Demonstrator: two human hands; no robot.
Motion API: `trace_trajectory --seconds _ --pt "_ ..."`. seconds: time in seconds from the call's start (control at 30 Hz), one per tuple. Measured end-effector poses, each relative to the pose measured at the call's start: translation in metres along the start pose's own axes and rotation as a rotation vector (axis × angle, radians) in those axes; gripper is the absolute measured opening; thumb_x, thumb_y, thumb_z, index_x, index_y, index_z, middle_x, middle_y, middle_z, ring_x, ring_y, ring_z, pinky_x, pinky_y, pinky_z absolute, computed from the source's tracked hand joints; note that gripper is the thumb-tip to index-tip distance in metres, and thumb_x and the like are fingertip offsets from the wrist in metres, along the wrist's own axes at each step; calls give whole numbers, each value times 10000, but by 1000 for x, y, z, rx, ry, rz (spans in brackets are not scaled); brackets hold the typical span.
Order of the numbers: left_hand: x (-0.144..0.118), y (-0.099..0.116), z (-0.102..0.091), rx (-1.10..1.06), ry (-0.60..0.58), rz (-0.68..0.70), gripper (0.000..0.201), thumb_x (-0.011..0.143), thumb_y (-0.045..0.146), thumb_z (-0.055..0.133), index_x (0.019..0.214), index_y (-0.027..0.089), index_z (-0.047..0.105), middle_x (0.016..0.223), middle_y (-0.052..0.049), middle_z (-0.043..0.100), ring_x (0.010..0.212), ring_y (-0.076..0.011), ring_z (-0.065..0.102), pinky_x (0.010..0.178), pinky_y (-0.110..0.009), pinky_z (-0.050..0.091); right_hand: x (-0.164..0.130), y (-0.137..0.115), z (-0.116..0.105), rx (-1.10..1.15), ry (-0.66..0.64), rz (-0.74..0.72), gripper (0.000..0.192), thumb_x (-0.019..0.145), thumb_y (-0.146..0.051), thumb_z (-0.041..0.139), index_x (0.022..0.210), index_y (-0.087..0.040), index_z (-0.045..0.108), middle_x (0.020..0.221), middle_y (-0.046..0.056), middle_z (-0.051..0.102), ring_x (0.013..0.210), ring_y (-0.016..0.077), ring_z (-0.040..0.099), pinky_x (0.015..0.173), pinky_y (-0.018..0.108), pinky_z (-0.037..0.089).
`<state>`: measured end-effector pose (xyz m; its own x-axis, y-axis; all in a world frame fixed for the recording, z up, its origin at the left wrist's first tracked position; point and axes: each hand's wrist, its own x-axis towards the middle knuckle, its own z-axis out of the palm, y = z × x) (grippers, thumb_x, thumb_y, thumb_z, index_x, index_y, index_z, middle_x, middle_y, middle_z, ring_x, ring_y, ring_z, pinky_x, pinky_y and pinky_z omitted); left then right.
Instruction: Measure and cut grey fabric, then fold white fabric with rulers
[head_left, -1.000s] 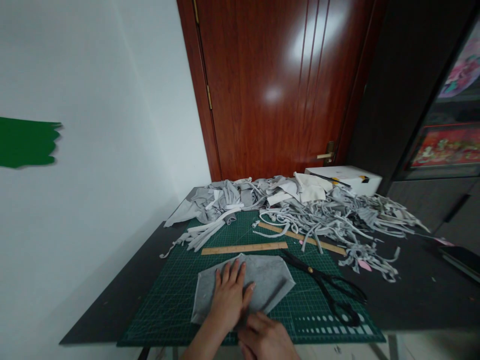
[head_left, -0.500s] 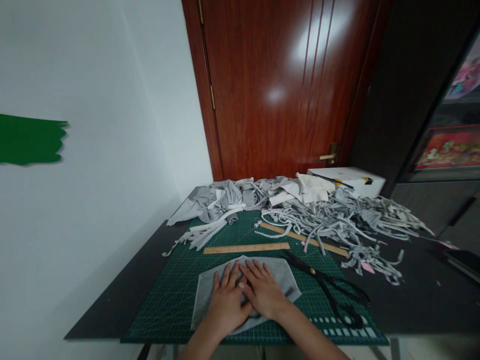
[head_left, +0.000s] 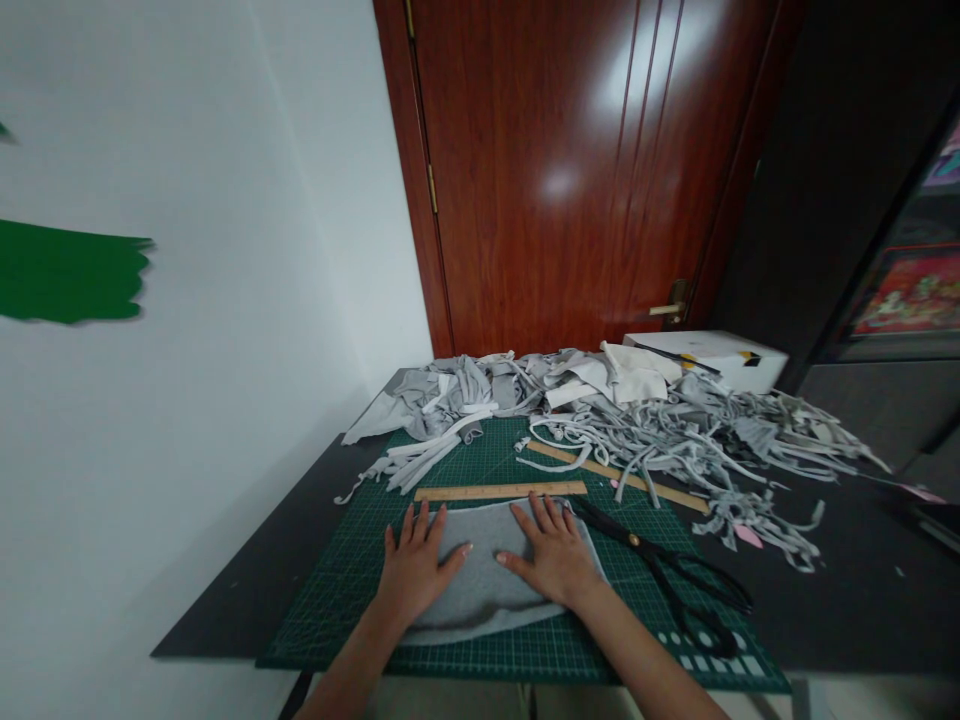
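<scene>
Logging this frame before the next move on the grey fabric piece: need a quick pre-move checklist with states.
1. Left hand flat on grey fabric piece: ok.
2. Right hand flat on it, fingers spread: ok.
3. Fabric lies fully on the green cutting mat: ok.
4. Wooden ruler beside the fabric's far edge: ok.
5. Black scissors clear of both hands: ok.
6. Fabric free of wrinkles under the palms: cannot tell.

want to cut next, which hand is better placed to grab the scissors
Right, probably. The right hand lies flat on the grey fabric just beside the scissors; the left hand is on the fabric's far side.
</scene>
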<state>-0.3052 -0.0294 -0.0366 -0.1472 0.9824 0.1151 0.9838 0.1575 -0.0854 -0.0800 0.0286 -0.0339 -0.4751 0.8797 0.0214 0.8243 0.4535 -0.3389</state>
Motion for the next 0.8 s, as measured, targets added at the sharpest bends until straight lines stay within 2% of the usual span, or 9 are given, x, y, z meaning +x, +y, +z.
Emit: trace_trajectory --seconds 0.17,0.27,0.37,0.43,0.47,0.53,0.67,0.73,0.8 --pt "-2 1 -4 37 109 47 658 901 545 389 1431 154 369 1504 -164 280 1398 -360 179 1074 -635 120 -2 -1 -3 -4 2 -15 855 789 -781 328 1466 -260 279 1565 134 98 1426 333 44 1122 529 27" --pt "-2 15 -12 18 189 141 563 902 319 419 1427 122 372 1511 -154 269 1400 -338 187 1110 -577 137 -2 -2 -1 -6 10 -22 842 801 -765 332 1466 -251 282 1564 140 102 1425 338 43 1119 538 24" --pt "0 34 -19 -99 107 474 609 825 96 407 1427 181 376 1506 -81 316 1392 -240 249 1127 -431 245 1 1 1 3 -10 -32 831 809 -738 368 1470 -243 271 1565 142 93 1426 335 31 1118 537 20" --pt "4 42 -21 -194 12 706 628 798 53 406 1406 210 408 1470 -45 390 1366 -180 306 1122 -349 278 4 5 1 13 -32 -54 806 818 -693 417 1471 -244 269 1566 139 90 1428 328 32 1119 532 33" --pt "6 44 -22 -234 -23 772 618 806 60 413 1403 216 410 1456 -37 412 1357 -165 321 1125 -332 276 6 8 -1 20 -43 -74 794 820 -666 446 1469 -242 276 1566 138 96 1429 324 42 1120 527 48" --pt "9 43 -22 -280 -62 792 582 853 128 435 1423 228 374 1460 -32 406 1364 -171 307 1139 -363 247 11 13 -7 35 -51 -128 753 819 -589 509 1452 -223 326 1559 140 153 1426 309 115 1124 492 105" --pt "10 35 -22 -255 -104 716 606 896 425 511 1452 331 287 1531 -24 263 1412 -290 164 1122 -557 165 27 22 -26 27 54 -165 471 862 -224 481 1332 -187 507 1419 103 467 1293 202 414 1071 317 265" --pt "6 33 -22 -236 -110 691 682 850 516 565 1448 384 264 1551 -19 196 1415 -332 119 1101 -607 143 38 27 -35 1 87 -121 453 843 -107 439 1278 -168 549 1321 108 550 1235 205 460 1032 315 303" --pt "1 33 -21 -221 -105 662 759 795 535 630 1443 411 255 1561 -22 150 1413 -358 98 1088 -629 133 50 33 -42 -28 62 -83 402 826 -122 494 1215 -162 591 1254 123 585 1199 248 480 991 353 343"
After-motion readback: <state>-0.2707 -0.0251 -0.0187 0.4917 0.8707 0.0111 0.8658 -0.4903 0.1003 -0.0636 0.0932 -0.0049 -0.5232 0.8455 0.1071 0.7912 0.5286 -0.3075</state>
